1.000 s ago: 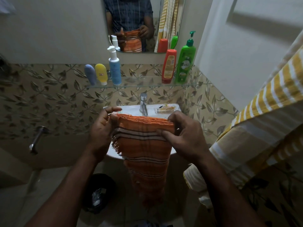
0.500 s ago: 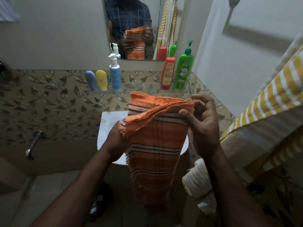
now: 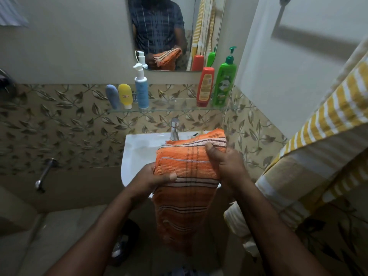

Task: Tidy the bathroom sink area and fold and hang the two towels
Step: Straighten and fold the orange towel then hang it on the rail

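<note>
An orange striped towel (image 3: 185, 188) is folded over in front of the white sink (image 3: 139, 152), its lower end hanging down toward the floor. My left hand (image 3: 153, 178) grips its left edge, thumb on top. My right hand (image 3: 227, 164) grips the right side of the fold, thumb pressed on the cloth. A yellow and white striped towel (image 3: 318, 148) hangs at the right, close to my right arm.
A glass shelf (image 3: 173, 110) above the tap (image 3: 174, 128) carries a grey tube, a yellow tube, a blue pump bottle (image 3: 141, 90), a red bottle (image 3: 205, 86) and a green pump bottle (image 3: 224, 80). A mirror hangs above. A wall tap (image 3: 44, 173) juts out at left. A dark bin stands on the floor.
The towel's top has been folded down and lowered from shelf height to in front of the sink. Both hands came down with it.
</note>
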